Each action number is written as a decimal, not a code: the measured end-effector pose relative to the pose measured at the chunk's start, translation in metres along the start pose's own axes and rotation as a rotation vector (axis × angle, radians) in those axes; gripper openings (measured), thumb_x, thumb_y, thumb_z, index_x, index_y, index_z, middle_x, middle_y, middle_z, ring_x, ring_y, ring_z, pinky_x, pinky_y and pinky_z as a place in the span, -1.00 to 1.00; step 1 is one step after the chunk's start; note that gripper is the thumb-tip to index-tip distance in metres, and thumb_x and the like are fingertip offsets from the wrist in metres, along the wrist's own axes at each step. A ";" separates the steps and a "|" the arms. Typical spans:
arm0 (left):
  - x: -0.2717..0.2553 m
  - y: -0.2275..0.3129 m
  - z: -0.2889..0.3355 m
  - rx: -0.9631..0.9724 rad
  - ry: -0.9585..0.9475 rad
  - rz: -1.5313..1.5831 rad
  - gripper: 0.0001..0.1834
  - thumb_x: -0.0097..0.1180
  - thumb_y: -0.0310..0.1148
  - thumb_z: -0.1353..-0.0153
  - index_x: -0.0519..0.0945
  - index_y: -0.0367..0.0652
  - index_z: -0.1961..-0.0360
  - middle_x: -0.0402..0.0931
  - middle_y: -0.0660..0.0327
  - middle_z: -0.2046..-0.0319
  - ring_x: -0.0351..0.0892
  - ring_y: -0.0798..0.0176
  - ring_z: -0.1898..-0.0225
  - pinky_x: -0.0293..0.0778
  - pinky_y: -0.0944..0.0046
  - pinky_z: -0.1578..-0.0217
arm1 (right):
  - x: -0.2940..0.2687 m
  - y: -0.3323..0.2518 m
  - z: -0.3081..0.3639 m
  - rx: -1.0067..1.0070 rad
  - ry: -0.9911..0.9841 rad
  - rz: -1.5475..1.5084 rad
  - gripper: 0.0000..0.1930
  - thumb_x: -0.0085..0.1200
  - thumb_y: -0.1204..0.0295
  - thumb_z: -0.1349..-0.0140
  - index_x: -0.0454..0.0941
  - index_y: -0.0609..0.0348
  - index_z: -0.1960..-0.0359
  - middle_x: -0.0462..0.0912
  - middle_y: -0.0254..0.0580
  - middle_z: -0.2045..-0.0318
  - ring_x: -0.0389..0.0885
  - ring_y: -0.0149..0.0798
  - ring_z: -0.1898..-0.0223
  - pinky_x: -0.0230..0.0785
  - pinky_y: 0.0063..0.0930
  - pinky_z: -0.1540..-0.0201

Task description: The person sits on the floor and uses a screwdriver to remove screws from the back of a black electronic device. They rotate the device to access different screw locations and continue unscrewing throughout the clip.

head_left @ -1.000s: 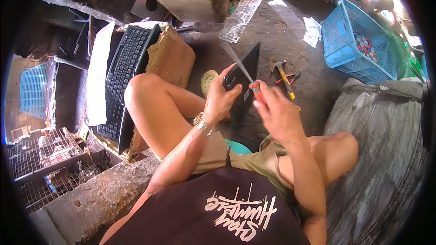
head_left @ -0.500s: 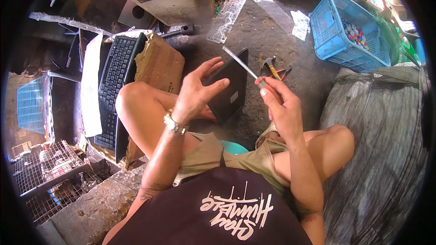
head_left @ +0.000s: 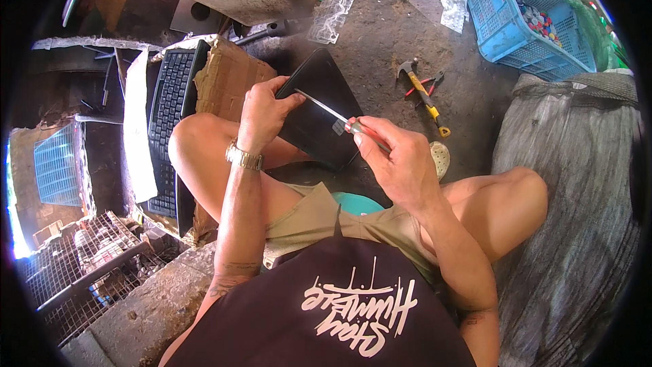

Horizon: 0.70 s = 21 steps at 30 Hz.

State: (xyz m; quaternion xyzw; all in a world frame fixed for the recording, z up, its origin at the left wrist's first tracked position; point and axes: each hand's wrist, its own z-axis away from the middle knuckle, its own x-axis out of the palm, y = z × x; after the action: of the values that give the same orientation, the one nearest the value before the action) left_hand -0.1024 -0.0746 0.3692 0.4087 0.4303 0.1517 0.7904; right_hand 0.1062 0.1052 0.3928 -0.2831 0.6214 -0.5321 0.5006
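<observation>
My left hand is closed on the upper left edge of a thin black rectangular panel, with the thumb on its face. The panel lies tilted between my bent legs and has a small grey label; its exact kind does not show. A flat-blade screwdriver with a red and clear handle is gripped in my right hand. Its shaft crosses over the panel, and the tip is at the panel's edge beside my left thumb. Whether the tip is wedged in, I cannot tell.
Right of the panel lie a yellow-handled hammer and red-handled pliers. A blue crate with bottle caps stands at far right, above a grey sack. To the left, a black keyboard rests against a cardboard box.
My left hand has gone from open in the air to gripping the panel, which now lies at a different angle. The screwdriver has come left and down, its tip now at the panel's edge.
</observation>
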 end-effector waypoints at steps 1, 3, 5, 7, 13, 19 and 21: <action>0.000 0.000 0.000 0.020 0.003 0.008 -0.75 0.37 -0.44 -0.32 0.74 -0.41 0.07 0.75 0.25 0.34 0.67 0.46 0.34 0.59 0.35 0.27 | 0.000 0.000 0.000 -0.021 0.006 -0.002 -0.69 0.23 0.40 -0.49 0.69 0.30 -0.15 0.83 -0.04 0.24 0.66 -0.48 0.31 0.53 -0.48 0.24; 0.001 0.001 0.000 0.014 0.005 0.009 -0.75 0.38 -0.42 -0.32 0.74 -0.40 0.07 0.74 0.26 0.36 0.66 0.46 0.35 0.57 0.35 0.29 | 0.000 -0.002 -0.002 0.004 -0.003 -0.001 -0.69 0.23 0.40 -0.49 0.69 0.31 -0.15 0.83 -0.03 0.23 0.67 -0.47 0.31 0.54 -0.48 0.23; 0.002 0.002 -0.001 0.028 0.011 0.009 -0.74 0.38 -0.41 -0.32 0.74 -0.40 0.08 0.73 0.26 0.37 0.66 0.47 0.36 0.57 0.35 0.29 | 0.000 -0.004 -0.002 0.026 -0.016 -0.007 -0.69 0.24 0.40 -0.48 0.69 0.31 -0.15 0.83 -0.02 0.22 0.68 -0.47 0.30 0.55 -0.48 0.21; 0.002 0.002 -0.001 0.034 0.019 -0.004 -0.74 0.39 -0.40 -0.32 0.74 -0.40 0.08 0.73 0.26 0.38 0.65 0.47 0.36 0.57 0.35 0.29 | 0.000 -0.005 -0.003 0.048 -0.032 -0.016 -0.69 0.24 0.41 -0.48 0.69 0.31 -0.15 0.83 -0.02 0.21 0.69 -0.46 0.29 0.56 -0.48 0.20; 0.004 0.001 0.001 0.024 0.052 -0.062 -0.68 0.39 -0.28 -0.28 0.78 -0.18 -0.01 0.77 0.06 0.39 0.76 0.24 0.36 0.59 0.18 0.24 | 0.002 0.000 -0.002 0.010 -0.001 -0.069 -0.70 0.22 0.41 -0.50 0.69 0.32 -0.16 0.83 -0.12 0.20 0.66 -0.53 0.27 0.54 -0.54 0.16; 0.007 0.010 0.005 0.061 0.084 -0.173 -0.65 0.37 -0.24 -0.28 0.77 -0.13 -0.05 0.79 -0.03 0.33 0.82 -0.02 0.27 0.62 0.05 0.17 | -0.004 0.004 -0.008 0.121 -0.030 -0.176 -0.69 0.17 0.37 -0.55 0.69 0.28 -0.18 0.74 -0.31 0.29 0.60 -0.56 0.41 0.48 -0.62 0.33; 0.008 0.015 0.006 0.070 0.089 -0.226 -0.65 0.36 -0.23 -0.28 0.77 -0.11 -0.04 0.78 -0.06 0.31 0.80 -0.11 0.22 0.63 0.00 0.14 | -0.010 0.003 -0.008 0.494 -0.183 -0.664 -0.69 0.15 0.34 -0.56 0.67 0.21 -0.21 0.61 -0.37 0.41 0.41 -0.62 0.55 0.28 -0.67 0.51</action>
State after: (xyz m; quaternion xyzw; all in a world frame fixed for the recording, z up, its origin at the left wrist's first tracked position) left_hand -0.0914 -0.0636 0.3777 0.3781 0.5133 0.0645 0.7677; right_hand 0.1026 0.1179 0.3930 -0.3855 0.3032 -0.7701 0.4078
